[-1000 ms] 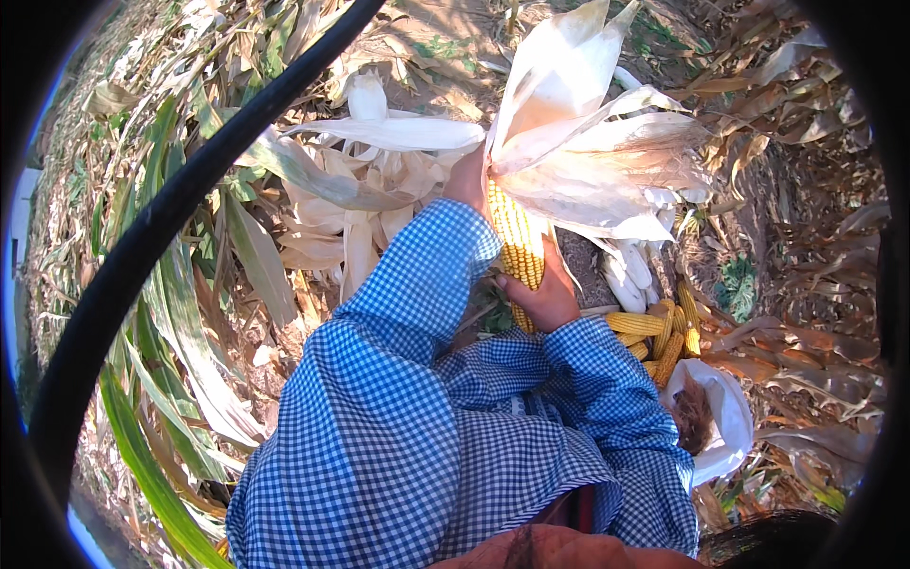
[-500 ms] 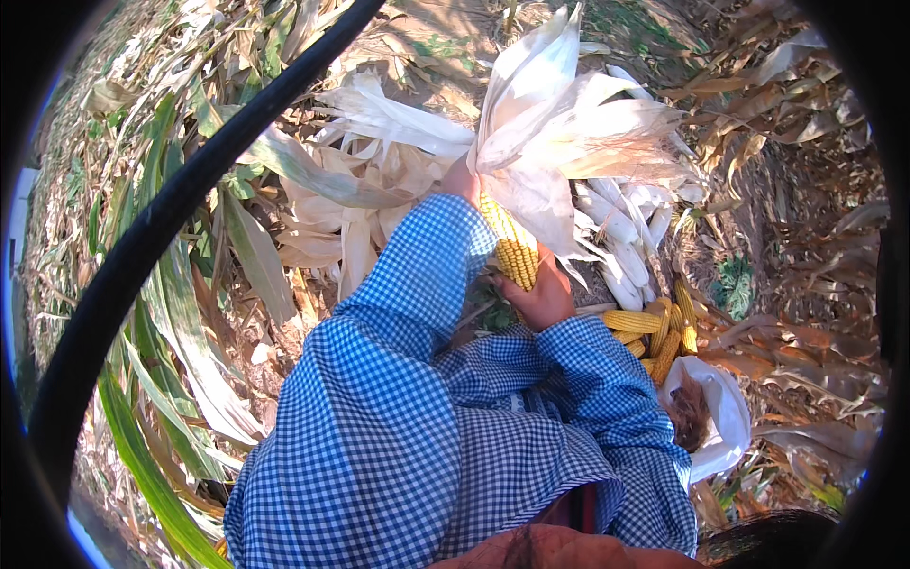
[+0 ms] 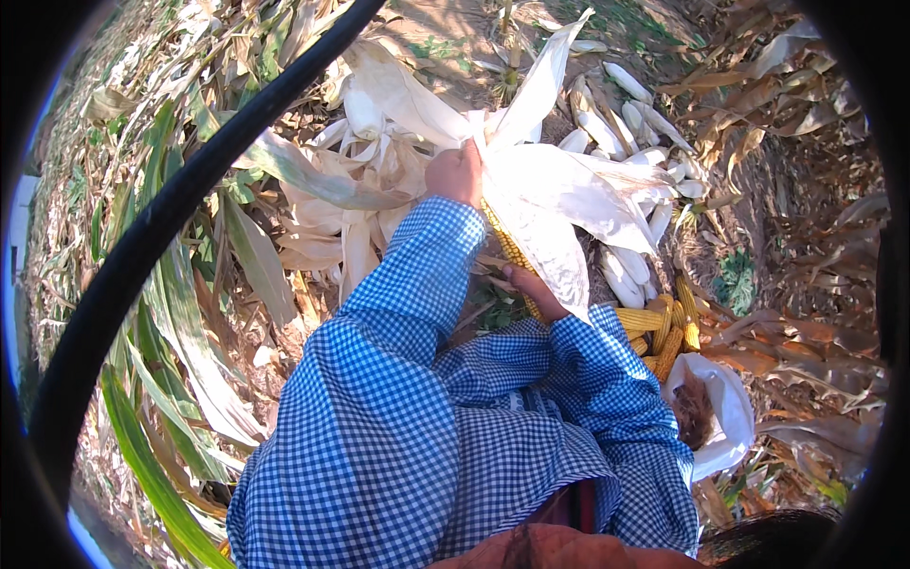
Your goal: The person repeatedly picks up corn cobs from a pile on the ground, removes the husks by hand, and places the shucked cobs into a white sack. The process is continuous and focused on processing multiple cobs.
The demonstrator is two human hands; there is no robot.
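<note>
In front of me an ear of corn (image 3: 510, 242) slants between my hands, yellow kernels bare and its pale husk (image 3: 550, 180) peeled back and fanned out. My left hand (image 3: 457, 174) is closed at the ear's upper end, gripping the gathered husk. Lower down, my right hand (image 3: 536, 290) is wrapped round the other end of the cob. One broad husk leaf hangs over the ear and hides part of it and of my right fingers.
Several husked yellow ears (image 3: 664, 327) lie right of my right forearm, beside a white sack (image 3: 728, 417). Beyond them, several pale unhusked ears (image 3: 621, 133) form a pile. Loose husks (image 3: 327, 213) lie on the left. Dry stalks surround everything, and a dark bar (image 3: 161, 237) crosses the left side.
The husk leaves have spread apart and dropped lower, covering more of the kernels. My left hand has come slightly up, and my right hand has moved a little down with the cob.
</note>
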